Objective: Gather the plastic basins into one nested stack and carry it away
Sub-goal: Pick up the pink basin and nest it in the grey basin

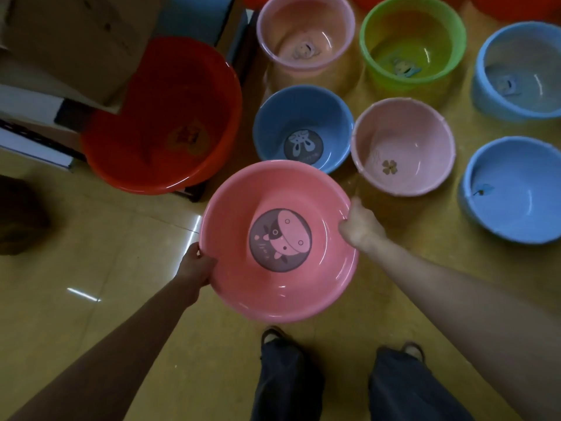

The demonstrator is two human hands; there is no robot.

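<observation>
Two bare forearms reach in from the bottom corners, and the left hand [195, 264] and right hand [359, 226] each clasp an opposite side of the rim of the pink basin [279, 241], fingers curled around its edge. The basin is held level above the tan floor [100, 238], in front of the person's shoes, its cartoon sticker facing up. Beyond it lie the red basin [164, 117], a small blue basin [303, 129], a pale pink basin [403, 147], a green basin [413, 41] and further blue and pink ones, all apart and unstacked.
</observation>
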